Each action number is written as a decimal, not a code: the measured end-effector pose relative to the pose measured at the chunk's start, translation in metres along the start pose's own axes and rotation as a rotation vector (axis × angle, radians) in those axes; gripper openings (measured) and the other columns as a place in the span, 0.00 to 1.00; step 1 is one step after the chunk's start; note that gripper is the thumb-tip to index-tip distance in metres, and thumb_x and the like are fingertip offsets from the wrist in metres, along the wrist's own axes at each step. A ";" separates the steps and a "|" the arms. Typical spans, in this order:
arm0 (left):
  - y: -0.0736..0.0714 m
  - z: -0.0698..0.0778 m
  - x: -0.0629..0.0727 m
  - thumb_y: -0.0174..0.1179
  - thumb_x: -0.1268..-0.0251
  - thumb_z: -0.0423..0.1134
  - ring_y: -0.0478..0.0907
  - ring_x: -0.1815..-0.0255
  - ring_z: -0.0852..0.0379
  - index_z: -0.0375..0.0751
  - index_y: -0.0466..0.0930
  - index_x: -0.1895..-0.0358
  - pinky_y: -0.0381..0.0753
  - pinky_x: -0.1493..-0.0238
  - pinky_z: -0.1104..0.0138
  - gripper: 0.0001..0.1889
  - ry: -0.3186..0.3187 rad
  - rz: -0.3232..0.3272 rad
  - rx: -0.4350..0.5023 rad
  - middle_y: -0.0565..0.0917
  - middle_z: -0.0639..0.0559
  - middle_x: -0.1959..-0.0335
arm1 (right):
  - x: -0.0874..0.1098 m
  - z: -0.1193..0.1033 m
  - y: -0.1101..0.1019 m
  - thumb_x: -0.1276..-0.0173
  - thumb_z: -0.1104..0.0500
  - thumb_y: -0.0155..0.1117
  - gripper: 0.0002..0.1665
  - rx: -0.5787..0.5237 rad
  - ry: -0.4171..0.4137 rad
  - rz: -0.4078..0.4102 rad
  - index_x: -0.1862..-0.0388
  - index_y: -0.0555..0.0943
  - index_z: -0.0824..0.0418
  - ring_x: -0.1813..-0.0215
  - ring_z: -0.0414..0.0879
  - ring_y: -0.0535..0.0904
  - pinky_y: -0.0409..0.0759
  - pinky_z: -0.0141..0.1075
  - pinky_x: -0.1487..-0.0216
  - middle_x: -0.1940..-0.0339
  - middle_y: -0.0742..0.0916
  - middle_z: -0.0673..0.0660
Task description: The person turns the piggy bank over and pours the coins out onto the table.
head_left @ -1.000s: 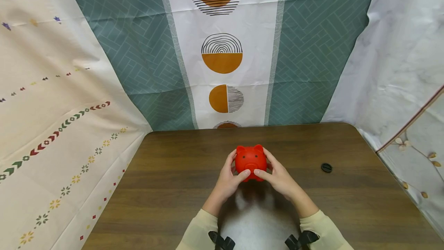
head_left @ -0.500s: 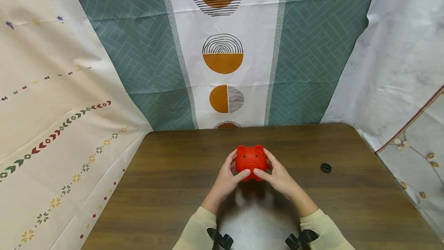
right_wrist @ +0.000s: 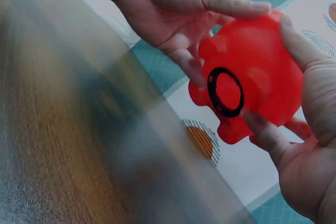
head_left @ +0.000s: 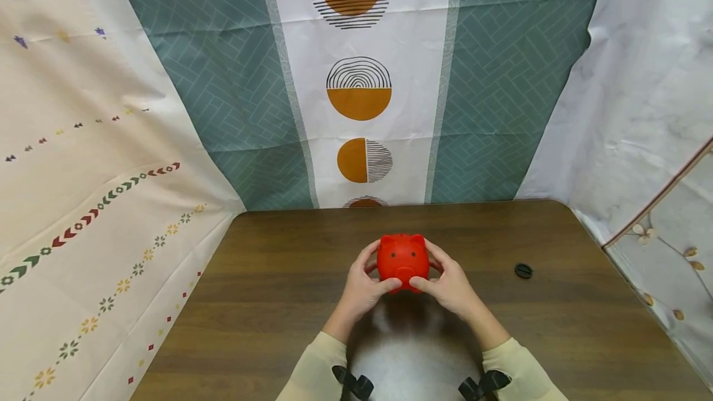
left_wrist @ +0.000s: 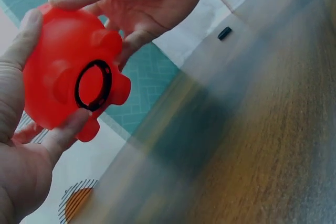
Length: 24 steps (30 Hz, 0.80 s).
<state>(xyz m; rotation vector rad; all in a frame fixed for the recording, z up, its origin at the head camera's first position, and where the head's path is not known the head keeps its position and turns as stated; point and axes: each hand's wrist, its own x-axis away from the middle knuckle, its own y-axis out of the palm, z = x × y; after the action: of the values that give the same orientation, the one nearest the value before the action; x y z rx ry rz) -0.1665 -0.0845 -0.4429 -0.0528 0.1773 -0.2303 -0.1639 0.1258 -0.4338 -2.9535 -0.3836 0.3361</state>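
Note:
A red piggy bank (head_left: pixel 403 258) is held up above the table, its face toward the head camera. My left hand (head_left: pixel 361 286) grips its left side, thumb at the front below the snout and fingers round the far side. On the other side my right hand (head_left: pixel 450 286) holds it the same way. Both wrist views show the underside, where a black ring (left_wrist: pixel 107 83) surrounds an opening with red inside. One fingertip of each hand lies near that ring. A black round plug (head_left: pixel 523 271) with a bar across it lies on the table to the right.
The brown wooden table (head_left: pixel 289 252) reaches back to a green and white patterned cloth (head_left: pixel 473 110). Cream cloth (head_left: pixel 111 215) hangs along the left side, and a white marbled cloth (head_left: pixel 640 110) hangs on the right.
Very little differs. The head view has shifted slightly, and the piggy bank shows a small tilt while both hands keep their hold. The plug stays where it lay.

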 end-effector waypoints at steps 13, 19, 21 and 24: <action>-0.002 -0.010 0.002 0.72 0.47 0.44 0.69 0.40 0.39 0.50 0.63 0.30 0.83 0.54 0.61 0.40 0.010 0.005 -0.023 0.66 0.51 0.33 | -0.005 0.024 0.002 0.43 0.65 0.72 0.45 -0.003 -0.077 0.002 0.27 0.63 0.61 0.42 0.68 0.73 0.85 0.40 0.64 0.39 0.78 0.67; -0.001 -0.009 0.000 0.71 0.46 0.44 0.69 0.41 0.40 0.52 0.63 0.30 0.83 0.55 0.61 0.39 0.046 0.011 0.002 0.67 0.52 0.34 | -0.001 0.002 0.001 0.43 0.64 0.73 0.45 0.040 -0.102 0.009 0.28 0.64 0.65 0.44 0.68 0.74 0.85 0.40 0.65 0.40 0.78 0.67; 0.000 -0.008 -0.003 0.71 0.46 0.43 0.71 0.41 0.42 0.52 0.63 0.29 0.83 0.54 0.60 0.40 0.111 0.007 0.012 0.68 0.52 0.35 | -0.002 -0.004 -0.001 0.45 0.62 0.75 0.46 0.074 -0.149 0.029 0.28 0.65 0.60 0.43 0.65 0.75 0.85 0.40 0.64 0.37 0.77 0.62; 0.000 -0.003 -0.010 0.71 0.46 0.43 0.72 0.41 0.45 0.53 0.62 0.29 0.83 0.54 0.59 0.40 0.187 -0.001 0.008 0.68 0.52 0.34 | -0.009 -0.004 -0.004 0.47 0.62 0.77 0.48 0.078 -0.213 0.053 0.28 0.66 0.54 0.42 0.61 0.75 0.85 0.42 0.63 0.34 0.74 0.57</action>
<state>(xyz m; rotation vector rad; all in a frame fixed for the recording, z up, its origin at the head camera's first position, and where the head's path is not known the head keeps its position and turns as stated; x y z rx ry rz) -0.1768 -0.0827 -0.4442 -0.0229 0.3624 -0.2367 -0.1720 0.1269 -0.4274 -2.8635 -0.3094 0.6600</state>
